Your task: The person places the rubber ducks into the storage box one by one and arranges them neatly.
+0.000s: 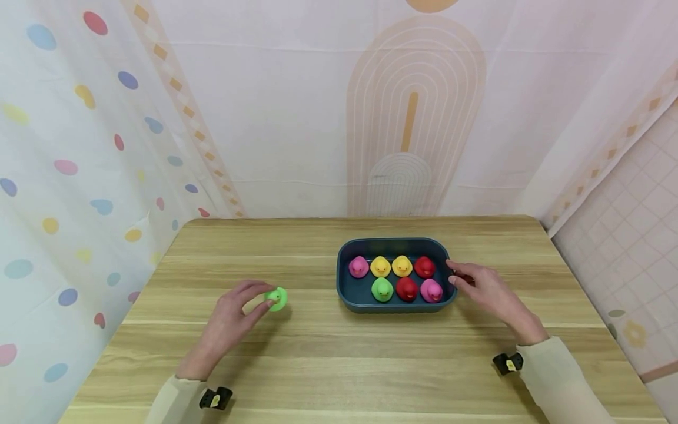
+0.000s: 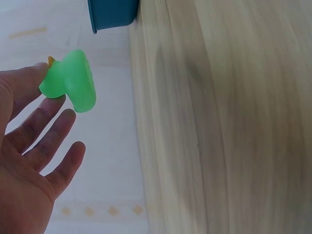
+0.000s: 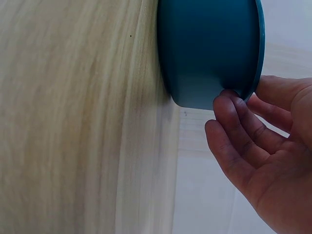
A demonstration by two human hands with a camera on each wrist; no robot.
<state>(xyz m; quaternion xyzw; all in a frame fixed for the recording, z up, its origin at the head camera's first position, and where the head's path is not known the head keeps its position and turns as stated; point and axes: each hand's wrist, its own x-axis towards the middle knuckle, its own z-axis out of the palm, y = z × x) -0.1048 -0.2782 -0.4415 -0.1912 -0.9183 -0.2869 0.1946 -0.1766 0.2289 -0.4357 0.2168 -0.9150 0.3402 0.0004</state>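
A green rubber duck [image 2: 73, 80] is pinched between the thumb and fingertips of my left hand [image 1: 236, 316], held above the table to the left of a dark teal tray. In the left wrist view its orange beak points toward the thumb. My right hand [image 1: 491, 294] grips the right end of the tray [image 1: 360, 307], thumb at the rim and fingers against the outer wall [image 3: 209, 53]. Inside the tray sit several rubber ducks in two rows: pink [image 1: 358, 267], yellow [image 1: 380, 267], red [image 1: 424, 267] and green [image 1: 382, 290].
The wooden table [image 1: 339, 365] carries the tray near its back half. Behind it hangs a pale patterned curtain [image 1: 286, 118], and a spotted curtain [image 1: 69, 224] runs along the left side. A tiled wall [image 1: 635, 224] stands at the right.
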